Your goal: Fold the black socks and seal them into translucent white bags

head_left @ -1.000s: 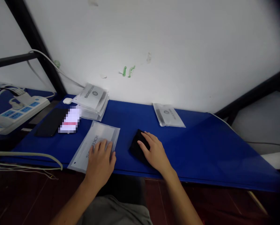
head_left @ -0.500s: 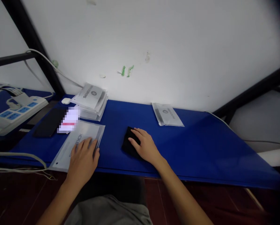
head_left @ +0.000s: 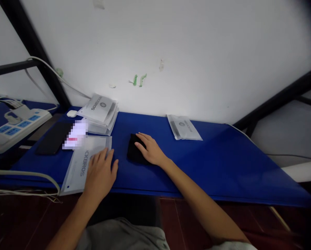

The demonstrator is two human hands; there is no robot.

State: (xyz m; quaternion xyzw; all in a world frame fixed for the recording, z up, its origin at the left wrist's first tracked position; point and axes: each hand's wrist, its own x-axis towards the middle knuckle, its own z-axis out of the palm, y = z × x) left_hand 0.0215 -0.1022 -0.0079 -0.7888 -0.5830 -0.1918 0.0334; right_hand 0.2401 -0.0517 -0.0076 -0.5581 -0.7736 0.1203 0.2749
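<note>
My left hand (head_left: 100,172) rests with its fingers apart on a frosted plastic bag (head_left: 78,168) printed with grey lettering, at the front left of the blue table (head_left: 223,166). To its right, my right hand (head_left: 150,150) lies flat over a small folded black cloth item (head_left: 135,154); the hand covers part of it, and its exact kind does not show. Behind the bag is a stack of similar printed bags (head_left: 99,108). One more printed bag (head_left: 186,128) lies by itself near the wall, with something dark showing along its left side.
On the left lie a black phone (head_left: 52,139), a lit screen blurred out (head_left: 76,134) and a small white case (head_left: 71,113). A white power strip (head_left: 27,128) with plugs stands beyond them. Loose cables (head_left: 27,172) hang at the front left edge. A white wall (head_left: 197,62) closes the back.
My right hand and the black cloth item have shifted left and slightly back, closer to the bag. My left hand has slid a little right on the bag, uncovering more lettering.
</note>
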